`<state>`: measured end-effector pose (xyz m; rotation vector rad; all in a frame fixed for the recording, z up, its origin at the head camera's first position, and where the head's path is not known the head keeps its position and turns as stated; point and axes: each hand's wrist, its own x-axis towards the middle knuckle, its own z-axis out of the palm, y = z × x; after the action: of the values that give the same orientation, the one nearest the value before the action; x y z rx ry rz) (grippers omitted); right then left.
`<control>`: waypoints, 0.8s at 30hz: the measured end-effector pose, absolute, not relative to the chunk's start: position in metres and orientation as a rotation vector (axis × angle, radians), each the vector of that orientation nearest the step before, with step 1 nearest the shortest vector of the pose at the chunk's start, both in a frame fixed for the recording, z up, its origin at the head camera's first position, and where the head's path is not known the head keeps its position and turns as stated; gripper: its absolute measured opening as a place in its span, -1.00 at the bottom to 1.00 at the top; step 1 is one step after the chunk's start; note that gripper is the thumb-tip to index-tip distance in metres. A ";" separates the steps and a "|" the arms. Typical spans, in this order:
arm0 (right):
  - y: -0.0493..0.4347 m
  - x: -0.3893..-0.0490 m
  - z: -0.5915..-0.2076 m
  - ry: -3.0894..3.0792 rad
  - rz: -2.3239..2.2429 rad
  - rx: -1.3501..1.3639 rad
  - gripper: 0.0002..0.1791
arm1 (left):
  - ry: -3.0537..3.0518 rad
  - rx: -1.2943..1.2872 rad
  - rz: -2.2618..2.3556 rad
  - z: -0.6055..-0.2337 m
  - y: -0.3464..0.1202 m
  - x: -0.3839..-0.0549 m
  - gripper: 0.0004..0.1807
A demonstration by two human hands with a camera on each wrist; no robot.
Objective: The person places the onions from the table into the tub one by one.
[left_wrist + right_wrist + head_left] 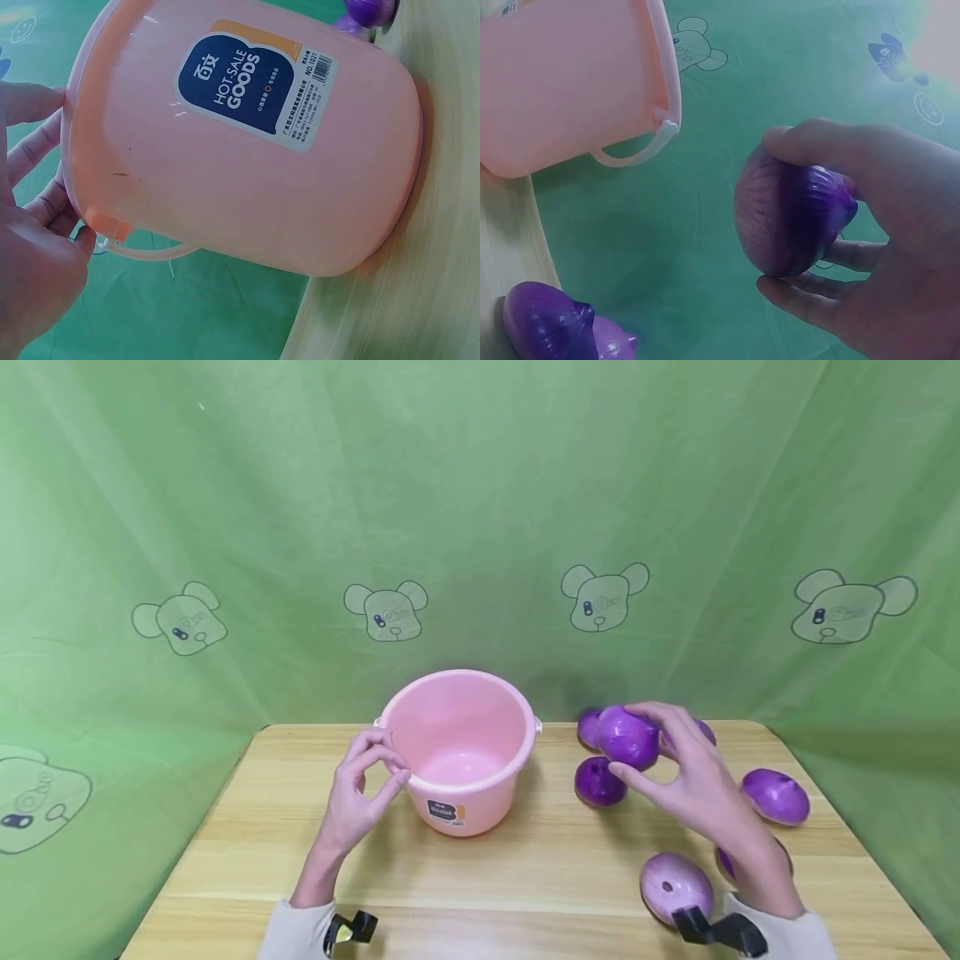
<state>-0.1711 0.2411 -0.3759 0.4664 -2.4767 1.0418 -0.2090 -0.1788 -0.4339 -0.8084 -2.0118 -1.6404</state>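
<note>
Left hand [356, 793]: thumb and fingers pinched on the rim of the pink bucket [487, 806], near left side. Right hand [693, 785]: clamped round a purple onion [627, 739], held above the worktop [525, 893], right of the bucket (pointed tip toward the palm). Hands well apart.

Bucket stands upright in the far middle of the worktop, label [251, 86] on its near wall (reads HOT-SALE GOODS), white handle [630, 162] hanging down at the far side.

More onions lie right of the bucket: a dark onion [600, 782] just below the held one in the head view, a pale onion [682, 872] at the near edge, another onion [776, 796] far right. Others are partly hidden by the right hand and wrist. Green sheet [480, 485] behind, mouse-like heads printed on it.
</note>
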 end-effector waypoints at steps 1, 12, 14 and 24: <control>0.240 -0.171 -0.375 -2.470 1.046 0.470 -0.13 | -2.009 -0.811 -1.640 -0.434 -0.179 -0.209 -0.83; 0.233 -0.171 -0.371 -2.467 1.073 0.460 -0.14 | -1.994 -0.826 -1.635 -0.434 -0.179 -0.210 -0.81; 0.232 -0.171 -0.371 -2.470 1.075 0.461 -0.14 | -1.991 -0.828 -1.635 -0.434 -0.178 -0.210 -0.81; 0.224 -0.171 -0.367 -2.442 1.092 0.495 -0.14 | -1.974 -0.838 -1.640 -0.433 -0.178 -0.208 -0.83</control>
<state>-0.1708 0.2245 -0.3665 0.4954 -2.4415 1.0925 -0.2081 -0.1777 -0.4327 -0.8376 -1.9743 -1.6404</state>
